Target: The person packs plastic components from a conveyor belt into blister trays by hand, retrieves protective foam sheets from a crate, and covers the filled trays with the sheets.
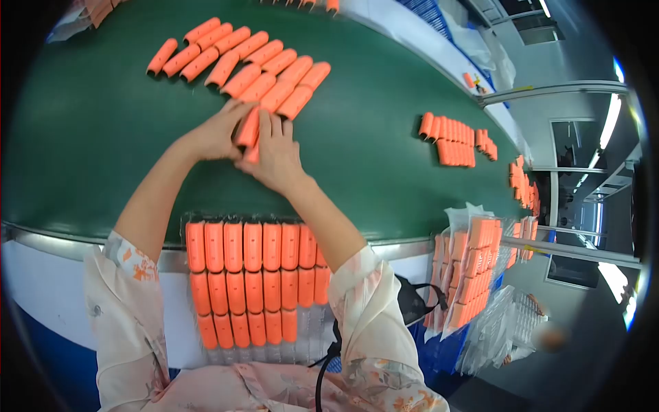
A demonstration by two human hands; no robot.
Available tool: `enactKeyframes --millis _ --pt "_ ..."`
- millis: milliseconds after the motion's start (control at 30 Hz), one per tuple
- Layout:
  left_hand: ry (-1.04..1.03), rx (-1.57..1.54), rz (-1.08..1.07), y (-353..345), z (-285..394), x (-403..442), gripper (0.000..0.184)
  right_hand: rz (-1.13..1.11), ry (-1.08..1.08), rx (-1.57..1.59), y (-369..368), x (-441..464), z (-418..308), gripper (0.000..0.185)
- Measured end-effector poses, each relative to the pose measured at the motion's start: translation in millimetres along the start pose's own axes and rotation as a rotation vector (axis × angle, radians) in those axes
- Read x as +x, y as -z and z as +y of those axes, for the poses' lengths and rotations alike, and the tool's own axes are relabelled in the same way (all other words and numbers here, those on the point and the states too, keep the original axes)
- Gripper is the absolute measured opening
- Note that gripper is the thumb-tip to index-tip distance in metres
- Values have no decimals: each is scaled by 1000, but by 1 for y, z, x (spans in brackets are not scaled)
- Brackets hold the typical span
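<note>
On the green surface [371, 137], my left hand [218, 134] and my right hand [278, 154] are close together, closed around orange pieces [250, 127] between them. Just beyond my hands, several more orange pieces [278, 93] lie side by side in slanting rows. Nearer my body, below my forearms, a clear plastic tray [312, 329] holds rows of upright orange pieces [233, 247]. Some slots at its lower right hold no pieces. My right forearm hides part of the tray's right side.
To the right, more orange pieces [454, 141] lie grouped on the green surface. Filled trays [473, 271] are stacked by the near edge, with clear plastic packaging [491, 329] below them. A black bag or strap [412, 302] is beside my right sleeve. Metal rails [556, 89] cross the right side.
</note>
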State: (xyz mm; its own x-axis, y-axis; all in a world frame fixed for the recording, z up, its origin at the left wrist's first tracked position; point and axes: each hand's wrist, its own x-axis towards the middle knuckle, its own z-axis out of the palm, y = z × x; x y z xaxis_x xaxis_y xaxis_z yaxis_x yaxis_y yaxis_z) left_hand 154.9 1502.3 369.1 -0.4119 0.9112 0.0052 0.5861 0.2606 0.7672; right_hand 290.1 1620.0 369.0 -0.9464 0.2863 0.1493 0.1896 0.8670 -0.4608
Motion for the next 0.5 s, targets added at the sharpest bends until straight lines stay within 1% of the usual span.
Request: enactKeyframes --millis 33,100,167,200,233,300,367,400,467,500 --pt "88 -52 -20 1 -1 6 97 46 -29 -9 -6 6 -9 103" --pt "20 -5 4 2 0 5 94 133 11 -47 -16 9 -10 97" --pt "194 39 -117 7 23 -6 87 101 90 0 -16 2 -9 91" --pt "164 45 -69 3 29 -19 80 84 77 51 -10 -6 -16 85" --pt "154 10 -48 3 43 -37 80 86 92 83 -1 -19 -27 84" --pt "115 -54 25 4 78 -79 80 109 147 128 24 -51 -52 83" --pt "39 -113 49 -7 106 -134 82 97 166 176 41 -102 -85 81" --pt "18 -158 22 -17 114 -163 84 83 183 187 47 -130 -99 81" --pt "7 -228 -63 -38 132 -221 89 -93 139 212 45 -194 -119 87" --pt "22 -253 -126 -48 140 -247 93 -128 126 176 41 -224 -124 87"
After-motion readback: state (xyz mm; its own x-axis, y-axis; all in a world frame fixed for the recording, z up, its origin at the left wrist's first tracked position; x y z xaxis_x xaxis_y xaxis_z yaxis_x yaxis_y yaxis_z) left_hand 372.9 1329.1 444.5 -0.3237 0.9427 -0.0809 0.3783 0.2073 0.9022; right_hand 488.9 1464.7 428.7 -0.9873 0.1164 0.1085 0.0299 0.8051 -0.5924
